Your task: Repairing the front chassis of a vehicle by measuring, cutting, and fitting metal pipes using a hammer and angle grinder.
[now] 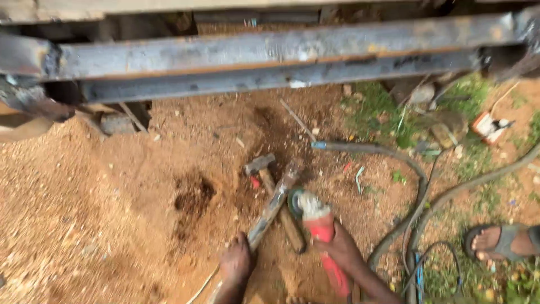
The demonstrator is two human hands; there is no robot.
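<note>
Now: left hand grips one bar | right hand grips one grinder | one hammer

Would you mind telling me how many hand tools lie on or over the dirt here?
2: a wooden-handled hammer lying on the soil, and a red angle grinder in the right hand. Others may be hidden.

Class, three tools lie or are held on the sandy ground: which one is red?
The angle grinder, gripped by the right hand. Its body is red; the hammer has a wooden handle, and the bar in the left hand is grey metal.
</note>
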